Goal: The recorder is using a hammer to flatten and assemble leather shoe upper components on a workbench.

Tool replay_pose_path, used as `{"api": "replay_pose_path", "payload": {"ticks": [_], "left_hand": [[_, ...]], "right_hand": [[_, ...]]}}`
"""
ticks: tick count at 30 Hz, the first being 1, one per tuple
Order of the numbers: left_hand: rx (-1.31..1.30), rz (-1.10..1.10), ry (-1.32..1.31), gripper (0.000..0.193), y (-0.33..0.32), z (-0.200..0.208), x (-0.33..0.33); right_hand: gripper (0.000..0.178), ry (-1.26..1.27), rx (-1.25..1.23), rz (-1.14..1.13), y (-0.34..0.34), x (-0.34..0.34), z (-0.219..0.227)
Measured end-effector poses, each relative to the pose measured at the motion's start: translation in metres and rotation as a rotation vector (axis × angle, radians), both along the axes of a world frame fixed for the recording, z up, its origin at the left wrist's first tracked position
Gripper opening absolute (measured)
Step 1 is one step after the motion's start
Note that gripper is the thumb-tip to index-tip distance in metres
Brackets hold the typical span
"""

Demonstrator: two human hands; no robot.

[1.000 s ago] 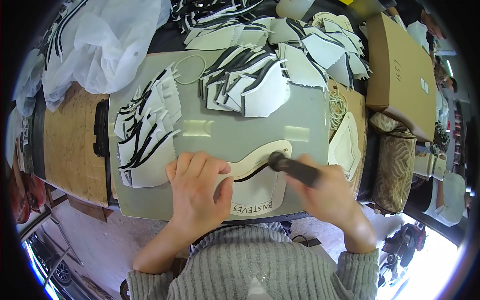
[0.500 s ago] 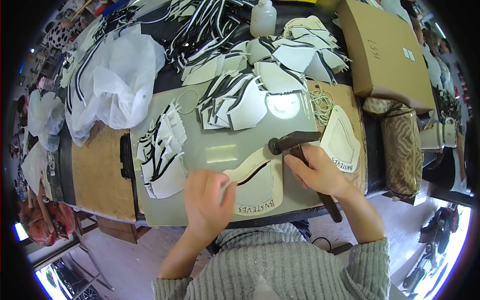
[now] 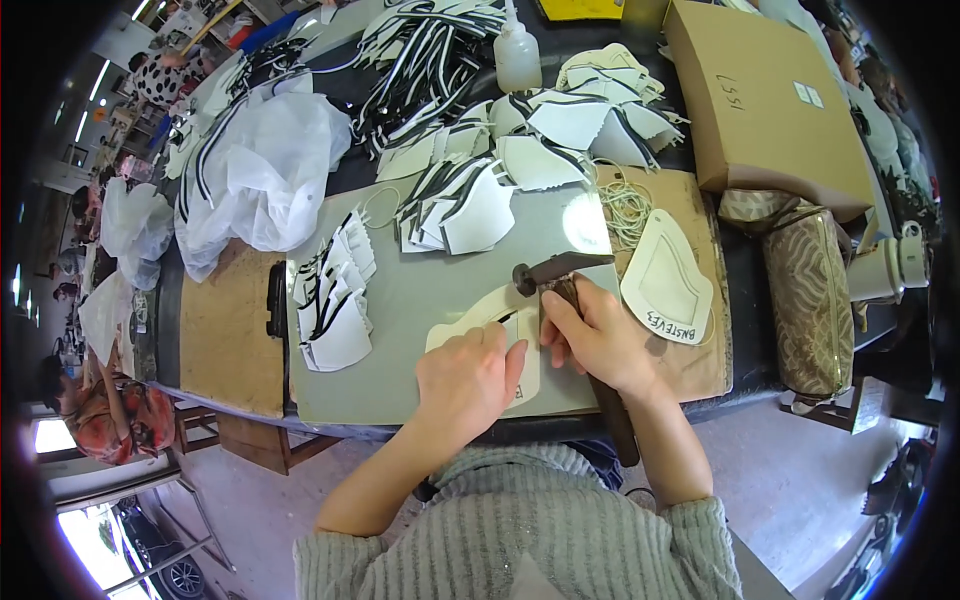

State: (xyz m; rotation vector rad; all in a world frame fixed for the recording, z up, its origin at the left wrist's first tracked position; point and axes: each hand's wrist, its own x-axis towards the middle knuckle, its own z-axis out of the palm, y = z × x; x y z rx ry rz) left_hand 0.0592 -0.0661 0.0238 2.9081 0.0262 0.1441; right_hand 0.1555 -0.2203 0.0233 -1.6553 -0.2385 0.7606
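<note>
My right hand grips a hammer by its dark handle, near the head, with the handle's end pointing toward me. The head is raised over the right side of a cream shaped template that lies on a grey board. My left hand rests on the template with its fingers bent and pressed together at the end of a black strip. Whatever those fingers hold is hidden beneath them. Further right lies a second cream template with handwritten marking.
Overlapping white pieces with black edging lie at the board's left and back. Behind are striped strips, a squeeze bottle and a plastic bag. A carton, patterned pouch and cord bundle are right.
My left hand has moved right and now covers much of the template. The hammer, still in my right hand, has shifted left. The whole view has also shifted slightly.
</note>
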Motion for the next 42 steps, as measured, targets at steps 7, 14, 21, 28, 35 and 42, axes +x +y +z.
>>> {"api": "replay_pose_path", "payload": {"ticks": [7, 14, 21, 28, 35, 42], "left_hand": [[0.062, -0.063, 0.242, 0.023, -0.004, 0.025, 0.011], [0.066, -0.303, 0.362, 0.013, 0.004, 0.023, 0.021], [-0.225, -0.2, 0.348, 0.012, 0.025, 0.009, 0.024], [-1.275, 0.257, 0.047, 0.021, 0.084, 0.034, -0.018], [0.008, 0.359, -0.264, 0.013, 0.126, 0.088, -0.077], [-0.077, 0.262, -0.327, 0.02, 0.113, 0.004, -0.045]], "right_hand": [[0.025, -0.053, 0.075, -0.006, 0.008, -0.002, -0.006], [0.024, 0.014, 0.041, -0.054, 0.008, -0.004, -0.003], [0.025, 0.019, 0.038, -0.023, 0.004, -0.003, -0.003], [0.025, 0.007, 0.042, 0.001, 0.007, -0.003, -0.003], [0.025, 0.009, 0.01, -0.025, 0.009, -0.003, -0.001], [0.026, 0.015, 0.041, -0.063, 0.009, -0.007, -0.003]]}}
